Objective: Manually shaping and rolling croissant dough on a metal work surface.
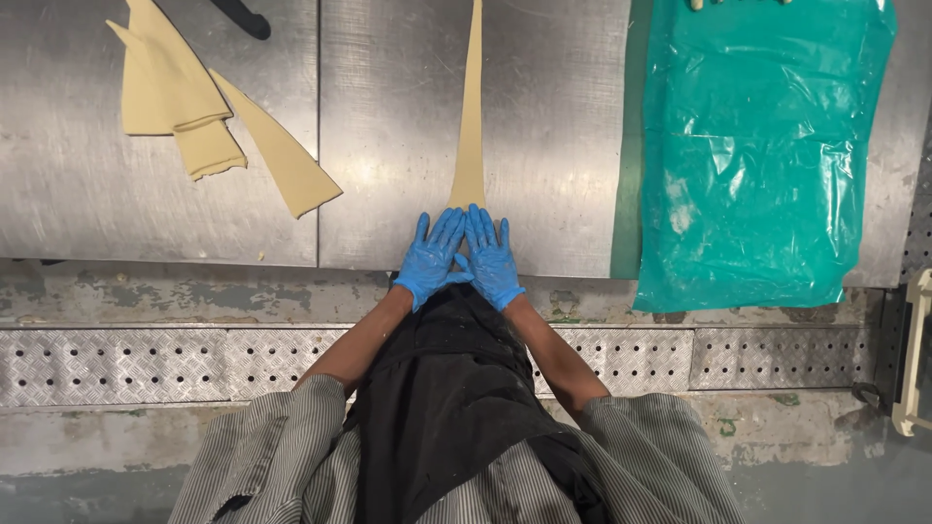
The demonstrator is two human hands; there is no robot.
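Observation:
A long narrow triangle of pale dough (472, 107) lies on the steel worktop (544, 146), its wide end toward me. My left hand (431, 256) and my right hand (489, 258), both in blue gloves, rest flat side by side on that wide end near the table's front edge. The fingers are spread and pressed on the dough, thumbs touching. The base of the dough is hidden under my hands.
More cut dough pieces (194, 107) are stacked at the back left. A teal plastic sheet (757, 155) covers the right part of the table. A dark object (243, 17) lies at the top left. A perforated metal ledge (146, 359) runs below the table.

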